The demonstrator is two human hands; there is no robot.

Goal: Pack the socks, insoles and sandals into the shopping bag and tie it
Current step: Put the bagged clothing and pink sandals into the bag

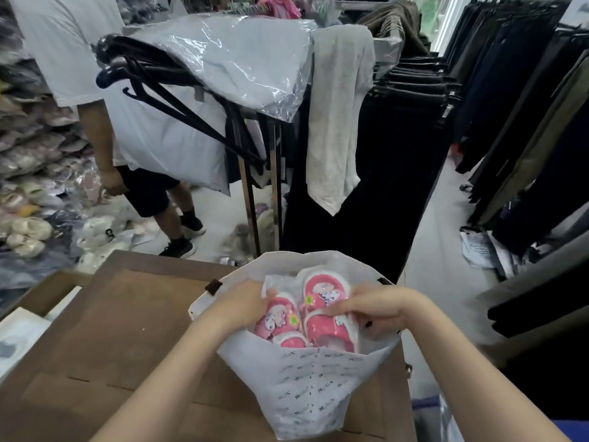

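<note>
One white shopping bag (318, 384) printed with small dark lettering is standing open on a brown cardboard-covered counter (127, 330), at its right-hand end. Inside the bag's mouth, pink sandals (323, 290) with white fluffy trim and cartoon patches are lying wrapped in clear plastic. At least three pink uppers are showing; a fourth may be peeking out at the lower left, though that is hard to tell. Two bare hands are reaching into the bag from the near side. The left hand (245, 303) is curling its fingers against the left side of the wrapped sandals, and the right hand (376, 309) is grasping the plastic over the right side, with dark polish showing on one nail. Beyond the counter, one other person (63, 59) in a white T-shirt, black shorts and black shoes is standing beside a heap of bagged footwear (28, 173). A bundle of black hangers (153, 78) and one grey towel (338, 116) are hanging on a clothes rack, and rows of dark trousers (414, 87) are filling the right side.
</note>
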